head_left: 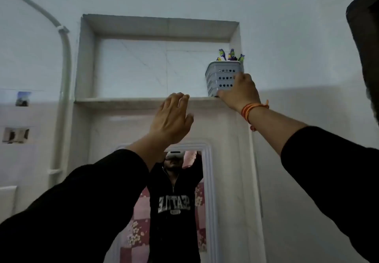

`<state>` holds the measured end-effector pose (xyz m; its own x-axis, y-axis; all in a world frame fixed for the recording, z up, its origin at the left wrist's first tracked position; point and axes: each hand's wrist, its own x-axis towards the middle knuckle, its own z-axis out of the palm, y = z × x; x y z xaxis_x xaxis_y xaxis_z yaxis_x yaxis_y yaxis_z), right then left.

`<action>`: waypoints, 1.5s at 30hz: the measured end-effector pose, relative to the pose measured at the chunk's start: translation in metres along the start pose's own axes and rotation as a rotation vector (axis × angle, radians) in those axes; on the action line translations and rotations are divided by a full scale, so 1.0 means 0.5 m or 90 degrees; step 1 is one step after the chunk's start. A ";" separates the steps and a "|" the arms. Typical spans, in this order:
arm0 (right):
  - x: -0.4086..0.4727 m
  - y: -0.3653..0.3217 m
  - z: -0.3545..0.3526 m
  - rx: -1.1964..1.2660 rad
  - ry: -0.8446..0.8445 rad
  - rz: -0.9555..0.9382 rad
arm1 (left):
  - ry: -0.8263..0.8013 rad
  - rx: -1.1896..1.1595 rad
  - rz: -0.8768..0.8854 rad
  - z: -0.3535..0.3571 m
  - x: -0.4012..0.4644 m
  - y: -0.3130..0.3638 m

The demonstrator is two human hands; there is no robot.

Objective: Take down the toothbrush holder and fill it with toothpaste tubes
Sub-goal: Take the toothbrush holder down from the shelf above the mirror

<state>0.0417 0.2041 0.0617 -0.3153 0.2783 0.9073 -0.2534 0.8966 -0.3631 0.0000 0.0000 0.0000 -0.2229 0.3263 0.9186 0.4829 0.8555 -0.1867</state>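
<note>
A pale grey perforated toothbrush holder (222, 77) stands at the right end of a high wall niche, on its stone ledge (131, 101). Purple and green toothbrush heads (231, 55) stick out of its top. My right hand (239, 92) reaches up and wraps its fingers round the holder's lower right side. My left hand (172, 118) is raised below the ledge's front edge, fingers apart, holding nothing. No toothpaste tubes are in view.
A white-framed mirror (182, 201) hangs below the niche and reflects a person in a dark sweatshirt. A white pipe (65, 78) runs down the wall at the left. A dark object (367, 47) juts in at the upper right.
</note>
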 end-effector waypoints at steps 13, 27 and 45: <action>0.183 0.059 0.136 0.182 -0.025 0.162 | 0.021 0.078 -0.005 0.200 0.074 -0.040; 0.093 -0.009 -0.013 0.168 -0.022 0.182 | -0.156 -0.098 -0.087 0.070 0.086 -0.008; -0.469 0.035 -0.042 0.203 -0.144 0.319 | -0.251 -0.352 -0.180 -0.040 -0.409 0.037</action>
<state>0.1305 0.1619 -0.1527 -0.6429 0.5262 0.5566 -0.2745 0.5201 -0.8088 0.0713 -0.0587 -0.1842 -0.6401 0.3324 0.6927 0.6948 0.6353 0.3372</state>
